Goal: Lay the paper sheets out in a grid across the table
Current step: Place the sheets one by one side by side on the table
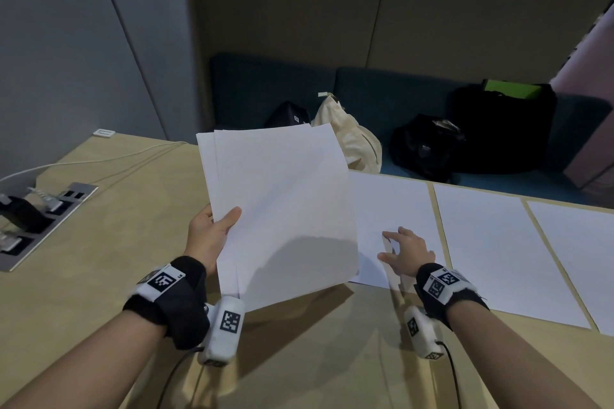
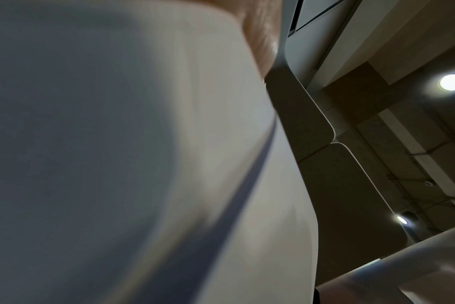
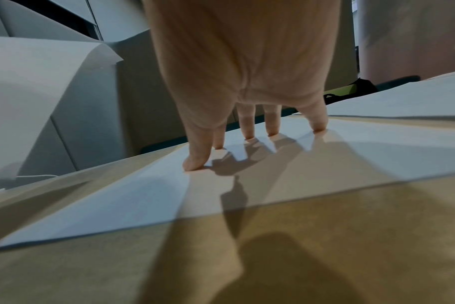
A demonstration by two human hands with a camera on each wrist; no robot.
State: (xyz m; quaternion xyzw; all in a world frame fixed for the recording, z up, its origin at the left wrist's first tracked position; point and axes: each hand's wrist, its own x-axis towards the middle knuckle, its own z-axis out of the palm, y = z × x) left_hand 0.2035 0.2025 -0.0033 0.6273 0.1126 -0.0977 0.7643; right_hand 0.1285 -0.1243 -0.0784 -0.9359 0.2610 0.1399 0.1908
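The fingers (image 3: 271, 123) of the right hand (image 1: 407, 254) are spread wide, their tips pressing the nearest of three sheets (image 1: 392, 209) laid flat side by side in one row on the worktop (image 1: 99, 242). The left hand (image 1: 207, 237) grips a fanned stack (image 1: 282, 209) above the worktop, thumb on top; its sheets overlap too closely to count, perhaps three or more. Behind sit three black bags (image 1: 425, 143) and one cream bag (image 1: 352, 139), the farthest black one holding something green (image 1: 511, 90).
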